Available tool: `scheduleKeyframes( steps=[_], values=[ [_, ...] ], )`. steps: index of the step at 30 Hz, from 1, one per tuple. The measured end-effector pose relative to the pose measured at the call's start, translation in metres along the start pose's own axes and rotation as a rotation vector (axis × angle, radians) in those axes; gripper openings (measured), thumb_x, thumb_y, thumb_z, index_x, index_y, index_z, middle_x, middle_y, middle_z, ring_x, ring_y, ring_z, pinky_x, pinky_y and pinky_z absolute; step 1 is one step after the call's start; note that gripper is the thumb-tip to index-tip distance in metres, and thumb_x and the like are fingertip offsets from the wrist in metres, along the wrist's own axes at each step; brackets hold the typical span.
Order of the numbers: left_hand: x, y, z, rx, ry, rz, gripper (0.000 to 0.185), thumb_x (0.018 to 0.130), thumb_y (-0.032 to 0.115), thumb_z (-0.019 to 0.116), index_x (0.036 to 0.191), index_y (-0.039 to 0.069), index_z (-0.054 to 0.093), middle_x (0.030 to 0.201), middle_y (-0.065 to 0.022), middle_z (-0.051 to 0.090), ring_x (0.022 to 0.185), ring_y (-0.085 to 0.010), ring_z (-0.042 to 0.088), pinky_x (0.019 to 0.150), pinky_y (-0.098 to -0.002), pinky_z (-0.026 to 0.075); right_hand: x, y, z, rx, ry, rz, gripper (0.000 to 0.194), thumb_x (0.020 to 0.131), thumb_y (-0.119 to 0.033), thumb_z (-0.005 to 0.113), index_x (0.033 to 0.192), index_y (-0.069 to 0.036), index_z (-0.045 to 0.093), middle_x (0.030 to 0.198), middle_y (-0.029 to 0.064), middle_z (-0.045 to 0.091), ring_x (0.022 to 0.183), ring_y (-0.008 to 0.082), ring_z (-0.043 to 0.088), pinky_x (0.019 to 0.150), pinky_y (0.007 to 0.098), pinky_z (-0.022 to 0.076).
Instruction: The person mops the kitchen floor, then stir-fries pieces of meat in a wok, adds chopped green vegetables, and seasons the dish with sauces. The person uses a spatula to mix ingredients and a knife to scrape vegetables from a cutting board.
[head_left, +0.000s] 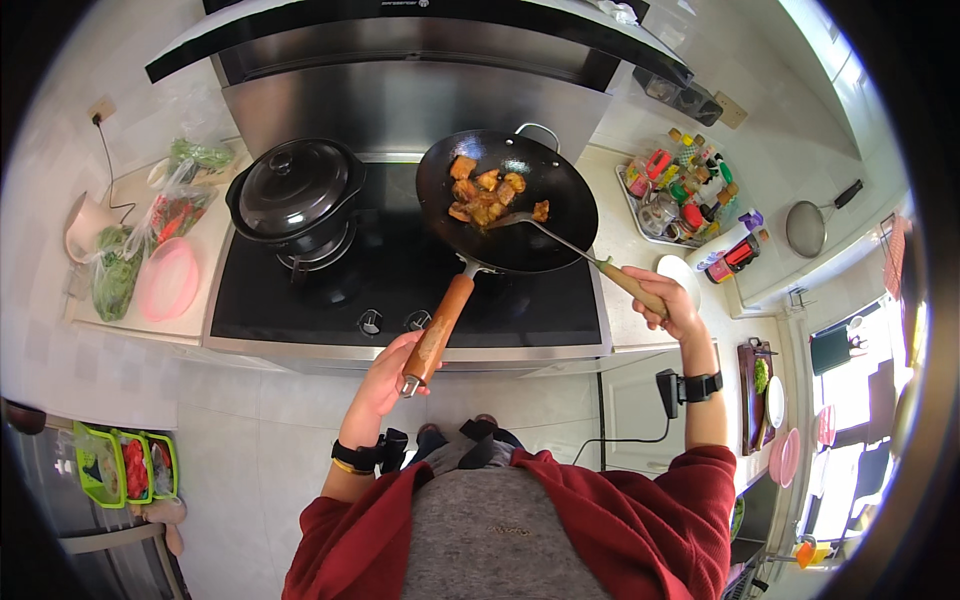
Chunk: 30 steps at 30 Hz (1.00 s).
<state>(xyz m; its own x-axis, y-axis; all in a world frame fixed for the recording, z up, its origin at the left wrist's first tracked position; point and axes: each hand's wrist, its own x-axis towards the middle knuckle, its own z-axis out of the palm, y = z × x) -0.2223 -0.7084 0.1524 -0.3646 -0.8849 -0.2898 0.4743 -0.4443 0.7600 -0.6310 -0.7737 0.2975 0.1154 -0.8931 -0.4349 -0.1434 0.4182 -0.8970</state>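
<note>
My left hand (390, 369) is closed around the wooden handle of a black wok (555, 240). The wok sits over the right side of the black cooktop (262, 307). In my right hand (667, 300) is the handle of a metal cooking spatula (570, 246), whose blade rests inside the wok against browned chunks of food (480, 196). One chunk (541, 211) lies apart, right of the blade. Where the wok touches its burner is hidden. On the left burner stands a black lidded pot (294, 187).
Bagged green vegetables (116, 274), bagged red peppers (176, 214) and a pink bowl (169, 279) lie on the left counter. A tray of seasoning bottles (679, 187) and a white plate (679, 279) are on the right. The range hood (420, 34) overhangs the cooktop's back.
</note>
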Motion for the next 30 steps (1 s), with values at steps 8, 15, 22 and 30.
scheduleKeyframes(
  steps=[8,15,22,30],
  values=[
    [-0.008,0.009,-0.015,-0.04,-0.027,0.038,0.041,0.094,0.027,0.042,0.129,0.005,0.039,0.104,-0.0142,0.06,0.078,-0.0185,0.063,0.057,-0.0312,0.055,0.018,0.003,0.025,-0.023,-0.024,-0.093,0.041,0.089,-0.019,0.04,0.127,-0.005,0.048,0.067,0.0044,0.054,0.042,0.0062,0.039,0.038,0.0186,0.0317],
    [-0.004,0.01,-0.018,-0.04,-0.067,0.031,0.041,0.094,0.026,0.041,0.129,0.006,0.039,0.104,-0.0151,0.06,0.077,-0.0199,0.063,0.056,-0.0307,0.055,-0.041,-0.058,-0.016,-0.437,0.123,-0.098,0.036,0.087,-0.018,0.043,0.117,-0.005,0.058,0.058,0.0026,0.055,0.038,0.0049,0.037,0.035,0.0188,0.0292],
    [-0.004,0.012,-0.012,-0.023,-0.015,-0.003,0.039,0.094,0.024,0.04,0.129,0.007,0.041,0.104,-0.0161,0.059,0.075,-0.0204,0.063,0.055,-0.0296,0.054,-0.016,-0.07,-0.04,-0.55,0.157,-0.076,0.035,0.087,-0.017,0.043,0.114,-0.004,0.06,0.057,0.0015,0.055,0.036,0.0037,0.035,0.035,0.0187,0.0293],
    [-0.016,0.012,-0.023,-0.055,0.035,0.027,0.037,0.094,0.023,0.044,0.127,0.006,0.044,0.096,-0.0144,0.062,0.067,-0.0129,0.059,0.051,-0.0195,0.045,0.05,0.0,-0.027,-0.07,0.087,-0.021,0.037,0.087,-0.02,0.044,0.12,-0.005,0.055,0.064,0.0031,0.055,0.042,0.0057,0.037,0.037,0.0184,0.0263]
  ],
)
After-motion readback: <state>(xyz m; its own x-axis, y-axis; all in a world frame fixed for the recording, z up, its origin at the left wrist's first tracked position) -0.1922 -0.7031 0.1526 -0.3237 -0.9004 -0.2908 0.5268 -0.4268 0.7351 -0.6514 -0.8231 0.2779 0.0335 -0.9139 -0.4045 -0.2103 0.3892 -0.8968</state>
